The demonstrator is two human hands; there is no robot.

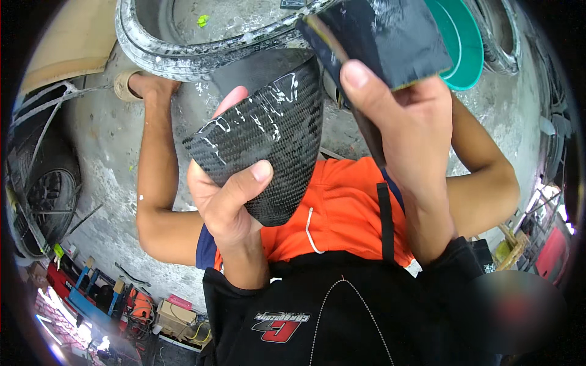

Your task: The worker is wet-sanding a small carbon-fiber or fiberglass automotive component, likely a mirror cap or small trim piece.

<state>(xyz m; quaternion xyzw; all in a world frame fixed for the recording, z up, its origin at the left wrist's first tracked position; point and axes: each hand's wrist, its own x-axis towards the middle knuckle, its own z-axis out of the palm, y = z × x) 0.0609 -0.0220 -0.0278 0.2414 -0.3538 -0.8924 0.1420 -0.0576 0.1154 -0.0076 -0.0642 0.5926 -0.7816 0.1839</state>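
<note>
My left hand [229, 198] is closed on a curved, tapering black carbon-fibre part [274, 140]. Its thumb presses the near face, and a fingertip shows beyond the upper left edge. White streaks, wet-looking or reflected light, lie across the weave. To the right and higher, my right hand [409, 122] grips a folded sheet of black sandpaper [390, 39] between thumb and fingers. The sheet looks wet, with a yellowish edge, and one dark flap hangs down beside my wrist. A gap separates the sandpaper from the carbon-fibre part. Most of my fingers are hidden behind both things.
A tyre [165, 64] smeared with white lies ahead on the grey concrete floor [116, 201]. Beside the sandpaper stands a green basin [467, 46], with another tyre [503, 36] behind. Tools and boxes [177, 317] crowd the lower left, below a wheel [52, 195] and metal frame.
</note>
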